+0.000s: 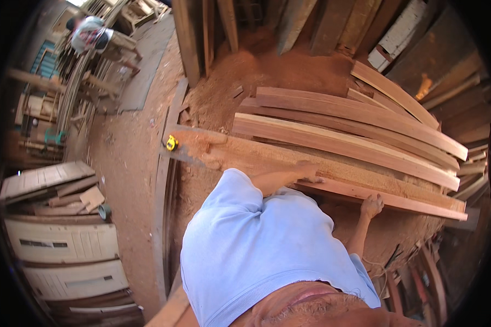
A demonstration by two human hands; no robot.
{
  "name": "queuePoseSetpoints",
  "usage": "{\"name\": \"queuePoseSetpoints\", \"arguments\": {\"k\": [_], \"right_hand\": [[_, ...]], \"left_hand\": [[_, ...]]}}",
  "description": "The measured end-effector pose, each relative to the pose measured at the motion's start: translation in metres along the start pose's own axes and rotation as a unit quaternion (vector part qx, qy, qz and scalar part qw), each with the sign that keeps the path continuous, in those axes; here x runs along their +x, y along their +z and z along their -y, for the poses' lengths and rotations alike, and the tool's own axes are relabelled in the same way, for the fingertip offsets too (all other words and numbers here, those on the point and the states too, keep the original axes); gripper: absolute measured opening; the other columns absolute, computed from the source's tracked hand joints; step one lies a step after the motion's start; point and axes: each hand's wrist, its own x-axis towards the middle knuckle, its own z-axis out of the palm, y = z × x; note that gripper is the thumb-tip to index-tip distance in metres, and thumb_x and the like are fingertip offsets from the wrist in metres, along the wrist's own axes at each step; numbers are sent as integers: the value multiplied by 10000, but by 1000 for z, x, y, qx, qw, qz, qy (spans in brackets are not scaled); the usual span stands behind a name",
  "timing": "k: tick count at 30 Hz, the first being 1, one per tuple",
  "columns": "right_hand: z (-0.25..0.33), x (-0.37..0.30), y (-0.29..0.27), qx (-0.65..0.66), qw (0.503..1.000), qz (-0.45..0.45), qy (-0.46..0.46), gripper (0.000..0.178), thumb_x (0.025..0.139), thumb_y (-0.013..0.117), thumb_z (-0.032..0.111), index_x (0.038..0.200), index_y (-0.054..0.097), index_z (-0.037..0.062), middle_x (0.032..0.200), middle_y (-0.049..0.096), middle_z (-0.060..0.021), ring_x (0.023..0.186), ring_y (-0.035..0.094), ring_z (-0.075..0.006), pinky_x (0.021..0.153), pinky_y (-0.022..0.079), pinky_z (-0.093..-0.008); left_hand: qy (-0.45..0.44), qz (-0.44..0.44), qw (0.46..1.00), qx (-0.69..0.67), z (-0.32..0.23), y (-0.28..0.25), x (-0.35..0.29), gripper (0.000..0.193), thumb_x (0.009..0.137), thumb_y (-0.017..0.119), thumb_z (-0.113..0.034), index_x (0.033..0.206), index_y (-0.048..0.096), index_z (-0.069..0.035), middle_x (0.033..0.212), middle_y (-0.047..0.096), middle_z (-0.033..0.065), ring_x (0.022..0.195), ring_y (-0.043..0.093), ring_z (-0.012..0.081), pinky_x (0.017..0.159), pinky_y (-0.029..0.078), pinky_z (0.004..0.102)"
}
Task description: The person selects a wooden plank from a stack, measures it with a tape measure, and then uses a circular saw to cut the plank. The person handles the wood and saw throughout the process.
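A long reddish plank (420, 206) lies along the near edge of a sawdust-covered board (333, 164). My right hand (372, 205) is closed on the plank's near edge, about midway along it. My left hand (309, 171) is at the plank's left end, its fingers bent over the top of it; parts of these fingers are too small to make out. Just beyond the board, several sawn planks (338, 136) lie side by side, pinkish brown with paler edges. A yellow tape measure (172, 143) sits at the board's left end, away from both hands.
Upright boards (333, 27) lean at the back over heaped sawdust (267, 62). Panelled doors (65, 240) are stacked at the left, with a small green cup-like container (104, 211) beside offcuts. Another person (93, 38) bends by timber at the far left. Curved wood pieces (431, 278) stand lower right.
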Motion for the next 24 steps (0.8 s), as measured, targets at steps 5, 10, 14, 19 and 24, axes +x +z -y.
{"name": "queuePoseSetpoints", "arguments": {"k": [5, 10, 14, 19, 24], "right_hand": [[43, 37, 20, 46, 969, 111, -214, 366, 942, 621, 212, 1235, 672, -2, 1257, 659, -268, 1175, 621, -419, 1006, 477, -503], [67, -2, 40, -59, 928, 215, -298, 343, 965, 531, 297, 1186, 739, 138, 1157, 751, -162, 1142, 658, -371, 1037, 404, -533], [68, -6, 36, -89, 928, 226, -282, 360, 977, 489, 339, 1186, 752, 208, 1145, 766, -115, 1140, 677, -340, 1079, 350, -510], [79, 1, 41, -101, 928, 250, -256, 360, 977, 490, 332, 1175, 764, 209, 1150, 767, -113, 1164, 673, -323, 1095, 336, -485], [91, 2, 51, -134, 939, 253, -192, 361, 967, 514, 324, 1174, 764, 165, 1154, 763, -135, 1198, 665, -330, 1072, 400, -463]], "left_hand": [[-36, -49, 998, -27, -13, 12, -10, 831, 870, 628, -722, 1371, 604, -59, 1251, 695, 238, 1203, 639, 426, 1046, 466, 525], [-99, -160, 982, -33, -15, 38, -25, 765, 897, 645, -651, 1418, 577, -96, 1322, 654, 240, 1307, 561, 426, 1137, 375, 555], [-142, -340, 929, -40, 0, 46, -34, 835, 862, 717, -569, 1510, 477, -99, 1486, 508, 261, 1422, 420, 445, 1179, 295, 580], [-327, -512, 793, -50, 125, 1, -103, 909, 826, 775, -461, 1554, 404, -65, 1537, 436, 302, 1449, 375, 469, 1189, 287, 591], [-484, -558, 674, -16, 318, -23, -224, 858, 804, 760, -470, 1495, 476, -49, 1525, 445, 300, 1415, 417, 489, 1163, 327, 610]]}}
